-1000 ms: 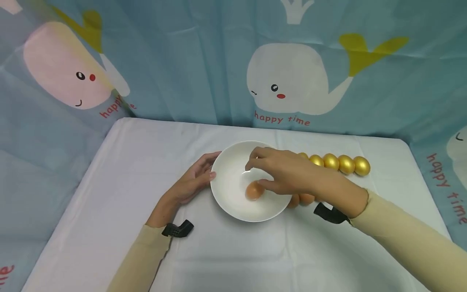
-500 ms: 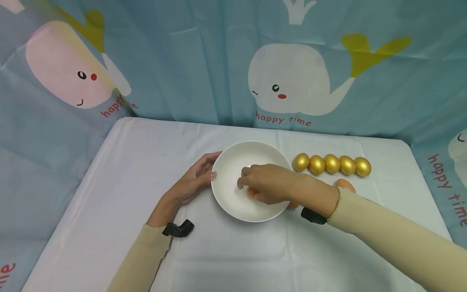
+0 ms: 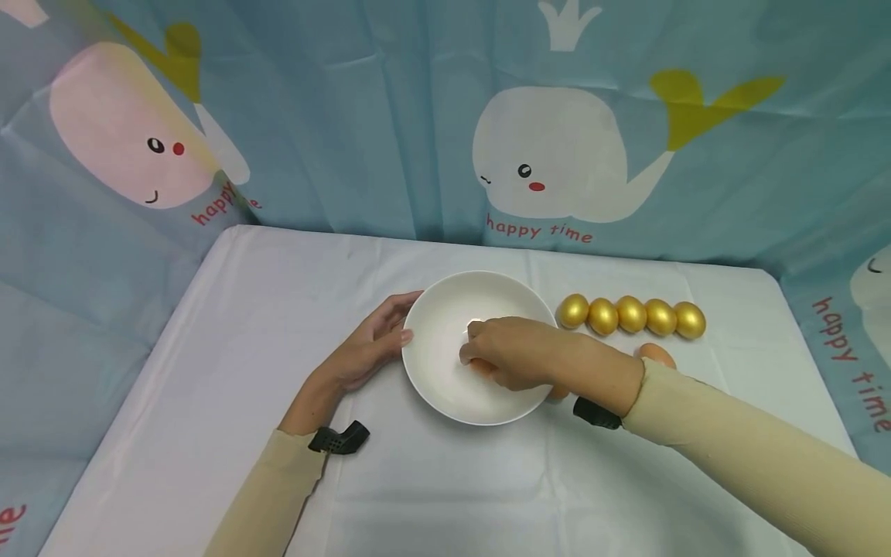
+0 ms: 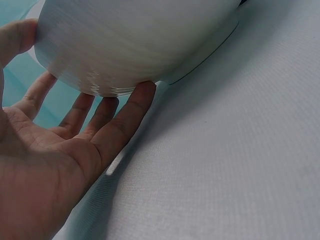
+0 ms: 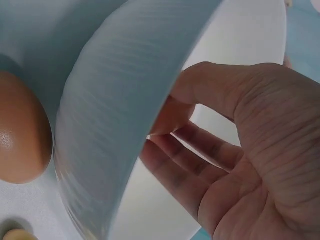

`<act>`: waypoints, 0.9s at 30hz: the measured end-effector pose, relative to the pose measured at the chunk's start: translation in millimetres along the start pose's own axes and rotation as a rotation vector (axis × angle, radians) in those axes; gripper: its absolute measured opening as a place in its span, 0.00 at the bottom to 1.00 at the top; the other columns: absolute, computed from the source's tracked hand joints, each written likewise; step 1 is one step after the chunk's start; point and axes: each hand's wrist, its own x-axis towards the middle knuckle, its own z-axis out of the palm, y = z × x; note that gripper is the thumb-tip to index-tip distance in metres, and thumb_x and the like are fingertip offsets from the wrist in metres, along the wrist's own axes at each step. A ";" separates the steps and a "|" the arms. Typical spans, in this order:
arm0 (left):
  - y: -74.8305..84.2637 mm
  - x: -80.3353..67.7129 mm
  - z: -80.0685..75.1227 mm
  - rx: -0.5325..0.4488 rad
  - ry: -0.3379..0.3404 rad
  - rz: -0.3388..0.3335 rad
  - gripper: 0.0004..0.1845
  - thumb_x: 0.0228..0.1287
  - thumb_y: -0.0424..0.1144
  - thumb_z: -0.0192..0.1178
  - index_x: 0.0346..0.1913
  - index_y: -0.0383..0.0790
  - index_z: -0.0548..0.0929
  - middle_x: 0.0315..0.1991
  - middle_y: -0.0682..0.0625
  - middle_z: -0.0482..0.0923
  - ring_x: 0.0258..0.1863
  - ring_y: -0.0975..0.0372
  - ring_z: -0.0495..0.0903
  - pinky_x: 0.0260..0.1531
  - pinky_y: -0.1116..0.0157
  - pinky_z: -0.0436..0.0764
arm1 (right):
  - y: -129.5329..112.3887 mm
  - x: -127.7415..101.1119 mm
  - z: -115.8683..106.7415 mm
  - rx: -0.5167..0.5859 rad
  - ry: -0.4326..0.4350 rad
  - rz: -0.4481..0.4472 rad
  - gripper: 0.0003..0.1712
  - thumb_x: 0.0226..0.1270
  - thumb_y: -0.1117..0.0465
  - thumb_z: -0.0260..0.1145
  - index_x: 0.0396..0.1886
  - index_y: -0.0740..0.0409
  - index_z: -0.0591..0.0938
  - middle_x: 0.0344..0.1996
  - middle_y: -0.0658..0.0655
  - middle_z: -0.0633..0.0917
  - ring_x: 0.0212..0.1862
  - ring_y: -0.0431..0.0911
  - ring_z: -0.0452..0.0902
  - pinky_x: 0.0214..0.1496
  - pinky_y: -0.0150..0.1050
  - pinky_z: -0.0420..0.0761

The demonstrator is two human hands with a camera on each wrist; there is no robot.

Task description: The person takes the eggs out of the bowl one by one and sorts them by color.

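Hiding most of the brown egg point(image 3: 479, 366), the right hand point(image 3: 518, 353) grips it inside the bowl point(image 3: 431, 340).

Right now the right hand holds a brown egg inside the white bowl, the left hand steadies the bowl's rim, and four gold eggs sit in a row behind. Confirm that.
Not quite: the head view shows five gold eggs, not four. The rest stands: the right hand holds a brown egg inside the white bowl, and the left hand steadies its rim.

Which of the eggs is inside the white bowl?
The brown egg under the right hand, inside the white bowl. The five gold eggs and other brown eggs lie on the table outside it.
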 end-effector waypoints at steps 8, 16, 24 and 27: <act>0.8 -0.8 1.2 -0.005 -0.001 -0.003 0.34 0.78 0.34 0.56 0.82 0.45 0.58 0.81 0.45 0.60 0.70 0.61 0.76 0.59 0.63 0.86 | 0.1 2.0 1.0 -0.014 0.005 0.075 0.18 0.65 0.65 0.76 0.52 0.53 0.80 0.35 0.49 0.76 0.34 0.45 0.74 0.45 0.38 0.78; 0.8 -1.6 0.6 -0.014 -0.007 0.003 0.34 0.78 0.33 0.55 0.82 0.44 0.58 0.82 0.44 0.58 0.70 0.60 0.76 0.59 0.61 0.87 | 0.2 5.4 1.0 -0.017 0.032 0.018 0.10 0.64 0.69 0.73 0.40 0.54 0.82 0.29 0.49 0.72 0.30 0.44 0.68 0.38 0.35 0.71; 0.0 -0.5 0.3 -0.012 0.001 0.006 0.34 0.78 0.32 0.54 0.82 0.43 0.58 0.81 0.45 0.59 0.69 0.61 0.77 0.59 0.62 0.87 | -2.1 7.6 0.9 -0.009 -0.016 0.002 0.12 0.67 0.68 0.71 0.46 0.51 0.83 0.32 0.50 0.72 0.34 0.44 0.70 0.42 0.35 0.72; 0.5 -0.9 0.6 -0.013 0.000 0.003 0.34 0.78 0.33 0.55 0.82 0.43 0.58 0.82 0.44 0.59 0.68 0.61 0.77 0.59 0.63 0.87 | -2.1 7.0 0.7 -0.014 -0.013 -0.003 0.12 0.67 0.68 0.72 0.46 0.51 0.83 0.32 0.50 0.73 0.35 0.44 0.70 0.43 0.35 0.73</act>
